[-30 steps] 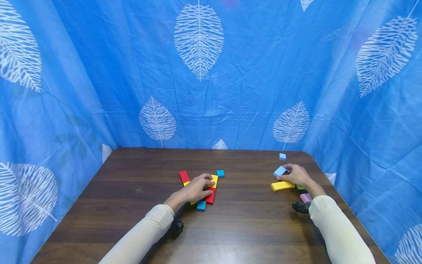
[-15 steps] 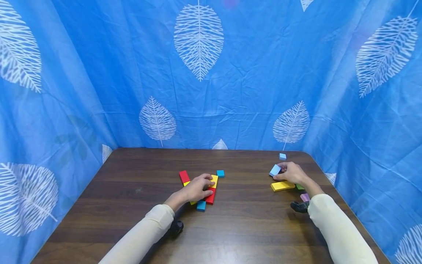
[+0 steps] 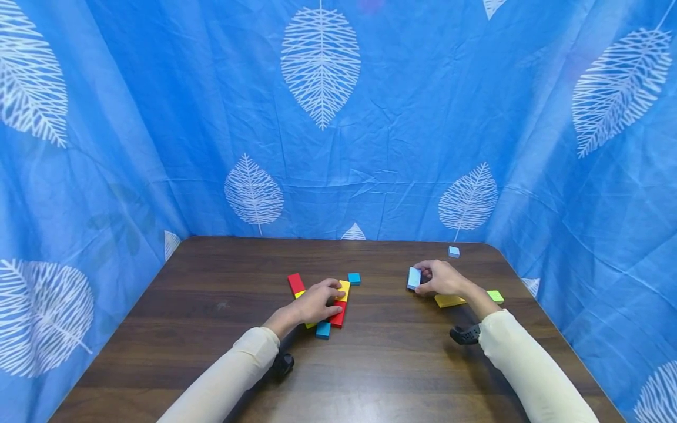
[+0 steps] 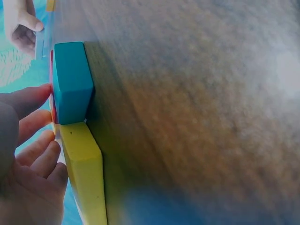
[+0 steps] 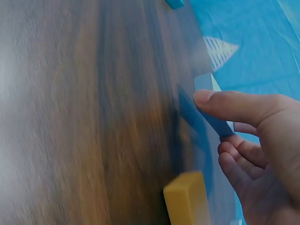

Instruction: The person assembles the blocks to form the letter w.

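Note:
My right hand (image 3: 443,278) pinches a light blue block (image 3: 414,278) between thumb and fingers; its shadow in the right wrist view falls beside it, so the block is raised off the table. My left hand (image 3: 315,302) rests over a cluster of blocks, fingers loosely bent, fingertips at a yellow block (image 3: 344,289) and thumb at a red block (image 3: 338,315). A blue block (image 3: 322,330) and another yellow block (image 4: 84,164) adjoin them. A second red block (image 3: 296,284) pokes out at the cluster's far left. The hand covers the cluster's middle.
Beyond the cluster lies a small blue block (image 3: 354,279). A yellow block (image 3: 449,301) sits partly under my right wrist, with a green block (image 3: 495,296) to its right. Near the far edge is a small light blue block (image 3: 453,252). Blue curtain surrounds the brown table (image 3: 211,329).
My right hand has carried the light blue block leftward and turned it more upright in view. The right forearm now hides the purple block and uncovers the green one. My left hand stays put.

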Motion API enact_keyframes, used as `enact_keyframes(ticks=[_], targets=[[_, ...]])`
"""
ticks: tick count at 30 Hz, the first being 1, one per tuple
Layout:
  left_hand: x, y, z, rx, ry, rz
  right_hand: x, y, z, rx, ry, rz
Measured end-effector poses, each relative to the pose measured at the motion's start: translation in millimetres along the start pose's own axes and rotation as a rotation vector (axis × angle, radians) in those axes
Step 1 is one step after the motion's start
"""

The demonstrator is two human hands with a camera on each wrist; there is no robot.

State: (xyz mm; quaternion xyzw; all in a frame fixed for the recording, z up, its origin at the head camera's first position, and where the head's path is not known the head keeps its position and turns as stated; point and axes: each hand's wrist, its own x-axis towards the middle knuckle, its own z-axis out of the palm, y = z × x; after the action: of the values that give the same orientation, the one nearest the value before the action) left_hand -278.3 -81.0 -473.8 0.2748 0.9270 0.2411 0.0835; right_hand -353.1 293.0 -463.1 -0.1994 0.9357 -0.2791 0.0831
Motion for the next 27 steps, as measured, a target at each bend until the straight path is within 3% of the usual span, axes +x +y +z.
enact_keyframes(ticks=[27], targets=[[-2.0,2.4,-3.3,0.000,0.008,-0.007,13.5,-70.0,57.4,-0.031,-0.105,-0.211]])
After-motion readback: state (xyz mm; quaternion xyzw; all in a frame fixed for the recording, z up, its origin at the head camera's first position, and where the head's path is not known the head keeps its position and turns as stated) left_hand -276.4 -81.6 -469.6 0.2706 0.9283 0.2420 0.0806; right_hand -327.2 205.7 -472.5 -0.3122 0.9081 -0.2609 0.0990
